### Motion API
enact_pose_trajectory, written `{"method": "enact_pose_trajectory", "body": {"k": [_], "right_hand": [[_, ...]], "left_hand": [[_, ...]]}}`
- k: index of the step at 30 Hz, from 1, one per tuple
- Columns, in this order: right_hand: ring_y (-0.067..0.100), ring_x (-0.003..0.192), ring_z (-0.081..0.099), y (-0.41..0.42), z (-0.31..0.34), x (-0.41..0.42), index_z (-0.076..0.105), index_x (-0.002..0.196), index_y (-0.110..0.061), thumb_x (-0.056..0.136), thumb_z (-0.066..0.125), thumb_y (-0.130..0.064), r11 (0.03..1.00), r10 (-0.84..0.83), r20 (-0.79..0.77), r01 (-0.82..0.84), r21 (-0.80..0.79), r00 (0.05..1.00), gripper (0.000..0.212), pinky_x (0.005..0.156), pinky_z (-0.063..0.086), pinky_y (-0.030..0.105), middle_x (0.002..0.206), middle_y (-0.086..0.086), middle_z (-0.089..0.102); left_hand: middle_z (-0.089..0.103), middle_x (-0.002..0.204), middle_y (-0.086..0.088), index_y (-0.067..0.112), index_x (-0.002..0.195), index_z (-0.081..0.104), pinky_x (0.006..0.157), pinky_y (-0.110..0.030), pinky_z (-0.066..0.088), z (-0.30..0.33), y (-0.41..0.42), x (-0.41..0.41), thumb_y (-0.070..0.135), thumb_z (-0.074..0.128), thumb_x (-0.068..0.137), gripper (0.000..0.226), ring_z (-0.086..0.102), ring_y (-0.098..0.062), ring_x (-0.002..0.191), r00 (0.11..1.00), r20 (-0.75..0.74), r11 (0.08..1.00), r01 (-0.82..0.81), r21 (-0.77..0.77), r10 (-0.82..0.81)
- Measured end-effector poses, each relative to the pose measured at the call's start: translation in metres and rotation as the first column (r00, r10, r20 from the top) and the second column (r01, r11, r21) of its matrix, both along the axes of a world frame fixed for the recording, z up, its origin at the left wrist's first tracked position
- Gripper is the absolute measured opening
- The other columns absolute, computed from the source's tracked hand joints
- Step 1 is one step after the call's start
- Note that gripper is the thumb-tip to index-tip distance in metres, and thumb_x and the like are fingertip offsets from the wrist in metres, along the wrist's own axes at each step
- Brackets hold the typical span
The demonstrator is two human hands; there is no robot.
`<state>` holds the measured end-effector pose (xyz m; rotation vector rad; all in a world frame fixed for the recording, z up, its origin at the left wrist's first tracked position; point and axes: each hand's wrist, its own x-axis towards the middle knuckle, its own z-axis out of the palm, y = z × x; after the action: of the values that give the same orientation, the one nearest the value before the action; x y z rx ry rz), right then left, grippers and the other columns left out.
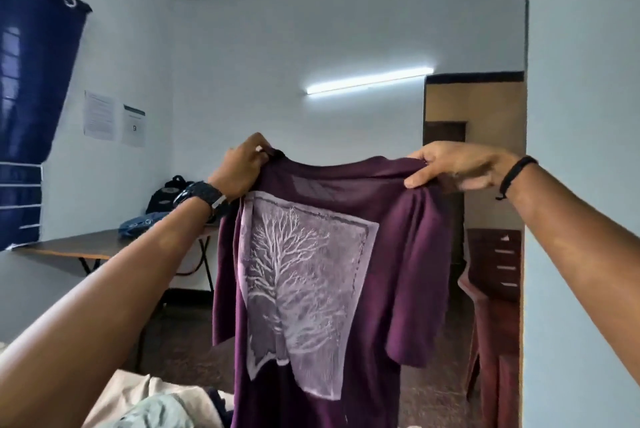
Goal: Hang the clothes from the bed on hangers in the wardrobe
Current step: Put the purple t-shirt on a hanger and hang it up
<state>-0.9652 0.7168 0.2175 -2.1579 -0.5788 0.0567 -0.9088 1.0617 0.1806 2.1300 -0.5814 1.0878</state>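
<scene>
My left hand (242, 168) pinches the top edge of the purple T-shirt (332, 271) at one shoulder, fingers curled tight over the cloth. My right hand (457, 168) grips the other shoulder, thumb under and fingers folded over the seam. Between them the neckline sags a little, and the shirt hangs free in front of me, lifted high, its pale tree print (304, 289) facing me; the right-hand sleeve droops loose. Its hem drops out of view at the bottom.

Below, near me on the left, more clothes (156, 400) lie in a heap, presumably on the bed. Far left stands a folding table (86, 247) with a dark bag (169, 192) on it, under a blue curtain (34, 81).

I judge I'm at the shaking-out step: one garment picked up and spread, no hanger in sight, no wardrobe I can make out. Next I'd need a hanger, which means freeing one hand while the other keeps the collar open enough to thread it in.
</scene>
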Motion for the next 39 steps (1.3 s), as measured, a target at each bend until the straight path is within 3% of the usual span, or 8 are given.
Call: {"method": "enact_pose_trajectory", "body": {"k": [6, 11, 16, 20, 24, 28, 33, 39], "right_hand": [[0.015, 0.117, 0.056, -0.006, 0.064, -0.027, 0.069, 0.110, -0.027, 0.050, 0.092, -0.027, 0.968, 0.008, 0.343, -0.094, 0.233, 0.939, 0.064, 0.105, 0.044, 0.033, 0.124, 0.003, 0.062], [0.006, 0.069, 0.062, 0.018, 0.053, 0.001, 0.053, 0.079, -0.012, 0.080, 0.065, 0.004, 0.958, -0.038, 0.402, -0.081, 0.275, 0.915, 0.020, 0.063, 0.050, 0.012, 0.072, -0.006, 0.066], [0.002, 0.072, 0.065, 0.027, -0.081, 0.078, 0.068, 0.091, -0.008, 0.087, 0.048, 0.017, 0.999, -0.046, 0.022, 0.047, -0.025, 0.999, 0.032, 0.069, 0.050, 0.012, 0.079, -0.004, 0.072], [0.019, 0.092, 0.064, 0.040, -0.243, 0.122, 0.064, 0.112, 0.002, 0.088, 0.042, 0.021, 0.984, -0.094, -0.377, 0.028, -0.177, 0.922, 0.038, 0.077, 0.055, 0.019, 0.107, 0.013, 0.067], [0.039, 0.106, 0.060, 0.055, -0.370, 0.154, 0.072, 0.107, -0.017, 0.081, 0.043, 0.022, 0.913, -0.183, -0.394, 0.006, -0.408, 0.901, 0.055, 0.067, 0.041, 0.021, 0.121, 0.021, 0.063], [0.001, 0.039, 0.047, 0.074, -0.422, 0.169, 0.071, 0.108, -0.010, 0.081, 0.036, 0.019, 0.834, -0.302, -0.271, 0.115, -0.540, 0.914, 0.053, 0.038, 0.028, 0.015, 0.053, 0.002, 0.066], [0.028, 0.124, 0.051, 0.094, -0.451, 0.204, 0.068, 0.116, -0.014, 0.084, 0.043, 0.006, 0.756, -0.372, -0.020, 0.291, -0.586, 0.928, 0.045, 0.105, 0.039, 0.029, 0.131, 0.013, 0.058], [0.035, 0.129, 0.045, 0.098, -0.509, 0.213, 0.037, 0.144, -0.018, 0.093, 0.040, -0.005, 0.614, -0.311, -0.034, 0.173, -0.770, 0.950, 0.053, 0.105, 0.038, 0.042, 0.144, 0.013, 0.035]], "left_hand": [[0.065, 0.058, 0.003, 0.021, 0.079, 0.056, 0.052, -0.019, 0.048, 0.066, 0.036, -0.032, 0.001, 0.053, 0.093, 0.025, 0.056, -0.007, 0.050, 0.900, 0.020, 0.844, 0.415, -0.339, -0.435], [0.065, 0.057, 0.010, 0.013, 0.076, 0.057, 0.056, -0.010, 0.045, 0.063, 0.041, -0.018, 0.000, 0.064, 0.085, 0.017, 0.055, 0.001, 0.052, 0.921, -0.077, 0.913, 0.364, -0.185, -0.382], [0.067, 0.078, -0.004, 0.014, 0.080, 0.061, 0.067, -0.022, 0.048, -0.081, 0.047, 0.056, -0.003, 0.073, 0.076, 0.021, 0.059, -0.013, 0.070, 0.814, -0.519, 0.964, 0.250, -0.091, -0.260], [0.057, 0.078, 0.000, 0.016, 0.088, 0.057, 0.051, -0.020, 0.039, -0.256, 0.037, 0.089, 0.001, 0.074, 0.078, 0.025, 0.050, -0.015, 0.067, 0.541, -0.841, 0.989, 0.129, 0.071, -0.010], [0.054, 0.073, -0.010, 0.009, 0.082, 0.063, 0.050, -0.022, 0.033, -0.365, 0.044, 0.105, 0.009, 0.072, 0.082, 0.008, 0.043, -0.018, 0.059, 0.374, -0.921, 0.979, 0.121, 0.163, 0.107], [0.059, 0.071, -0.013, 0.004, 0.085, 0.065, 0.056, -0.027, 0.039, -0.404, 0.041, 0.127, 0.017, 0.067, 0.087, 0.013, 0.056, -0.026, 0.069, 0.453, -0.876, 0.975, 0.058, 0.216, 0.167], [0.059, 0.116, -0.024, 0.005, 0.109, 0.046, 0.089, -0.041, 0.044, -0.435, 0.034, 0.160, 0.022, 0.057, 0.091, 0.027, 0.055, -0.040, 0.111, 0.551, -0.786, 0.939, 0.010, 0.343, 0.281], [0.061, 0.115, -0.018, 0.010, 0.115, 0.041, 0.082, -0.044, 0.048, -0.470, 0.029, 0.176, 0.029, 0.064, 0.087, 0.042, 0.059, -0.036, 0.107, 0.584, -0.703, 0.877, -0.031, 0.480, 0.405]]}}
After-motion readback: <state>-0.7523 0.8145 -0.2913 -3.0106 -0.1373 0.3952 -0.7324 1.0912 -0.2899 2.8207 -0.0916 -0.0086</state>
